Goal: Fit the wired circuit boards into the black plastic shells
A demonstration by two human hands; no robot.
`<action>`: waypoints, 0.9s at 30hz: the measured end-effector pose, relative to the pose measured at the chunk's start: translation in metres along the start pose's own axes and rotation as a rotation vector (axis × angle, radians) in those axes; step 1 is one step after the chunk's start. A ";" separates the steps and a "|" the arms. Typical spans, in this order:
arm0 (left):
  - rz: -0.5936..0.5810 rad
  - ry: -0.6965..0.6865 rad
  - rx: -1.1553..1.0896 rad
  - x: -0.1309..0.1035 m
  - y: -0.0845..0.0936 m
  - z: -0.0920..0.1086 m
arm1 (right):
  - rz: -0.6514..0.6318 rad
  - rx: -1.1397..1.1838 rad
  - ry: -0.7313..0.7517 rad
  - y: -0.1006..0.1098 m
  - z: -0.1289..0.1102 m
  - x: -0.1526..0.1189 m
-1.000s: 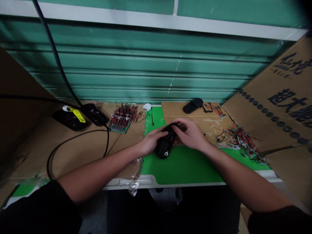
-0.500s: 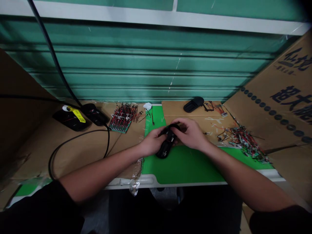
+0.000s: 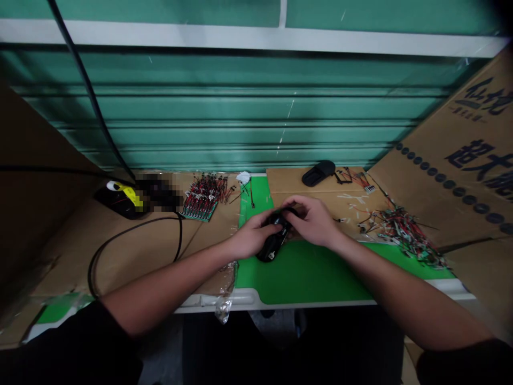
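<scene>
A black oblong plastic casing (image 3: pixel 269 252) is held between both hands above the green mat, tilted, with small pale marks on its face. My left hand (image 3: pixel 254 235) grips its left side, the thumb lying across the upper face. Around the casing's far end, my right hand (image 3: pixel 310 220) is closed with bent fingers, pinching a dark curved piece there. The fingers partly hide that end, so I cannot tell how the piece joins the casing. Farther back, another black casing (image 3: pixel 318 173) lies on the cardboard.
Circuit boards with red and black wires (image 3: pixel 200 200) lie left of centre. A tangle of wired boards (image 3: pixel 409 235) sits at right. At left are a black device (image 3: pixel 118 206) with a yellow tag (image 3: pixel 131 193) and a looped black cable (image 3: pixel 94 256). Cardboard walls (image 3: pixel 460 176) flank the table.
My left thumb has moved onto the upper face of the casing. The dark curved piece that arched up between my hands now sits lower against the casing's end.
</scene>
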State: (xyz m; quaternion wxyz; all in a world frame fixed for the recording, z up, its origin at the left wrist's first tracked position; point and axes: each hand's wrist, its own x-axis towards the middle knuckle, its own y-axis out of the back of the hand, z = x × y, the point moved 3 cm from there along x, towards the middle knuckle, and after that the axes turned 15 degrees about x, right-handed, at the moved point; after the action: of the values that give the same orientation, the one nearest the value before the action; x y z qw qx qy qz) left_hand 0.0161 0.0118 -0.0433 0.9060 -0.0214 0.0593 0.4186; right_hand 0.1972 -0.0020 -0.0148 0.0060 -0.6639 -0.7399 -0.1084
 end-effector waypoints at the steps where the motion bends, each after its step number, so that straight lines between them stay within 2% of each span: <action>1: 0.013 -0.037 0.049 -0.002 0.001 0.004 | 0.002 0.020 -0.010 0.000 0.001 0.000; 5: 0.095 -0.170 0.405 -0.016 0.008 0.032 | 0.017 0.096 -0.035 -0.001 0.001 0.001; 8: 0.181 -0.203 0.839 -0.031 0.008 0.061 | 0.041 0.143 -0.046 -0.001 -0.001 0.002; 10: 0.175 -0.184 1.064 -0.040 0.002 0.075 | 0.045 0.168 -0.075 -0.002 0.001 0.001; 14: 0.173 -0.062 1.272 -0.052 -0.013 0.081 | 0.029 0.178 -0.170 -0.007 0.007 -0.002; 18: 0.218 0.003 1.276 -0.061 -0.016 0.075 | -0.004 0.225 -0.199 -0.014 0.004 -0.009; 20: 0.244 0.042 1.229 -0.063 -0.009 0.072 | -0.019 0.286 -0.214 -0.017 -0.001 -0.012; 22: 0.310 0.081 1.148 -0.063 0.007 0.069 | -0.031 0.338 -0.212 -0.017 -0.005 -0.014; 27: 0.711 0.116 0.996 -0.065 0.073 0.076 | -0.028 0.320 -0.170 -0.011 -0.004 -0.012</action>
State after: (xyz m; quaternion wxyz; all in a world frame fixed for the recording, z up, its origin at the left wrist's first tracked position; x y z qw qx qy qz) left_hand -0.0750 0.0166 0.0408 0.6072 0.4030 0.3004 0.6153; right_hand 0.1876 -0.0154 -0.0142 0.0478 -0.6510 -0.7546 0.0672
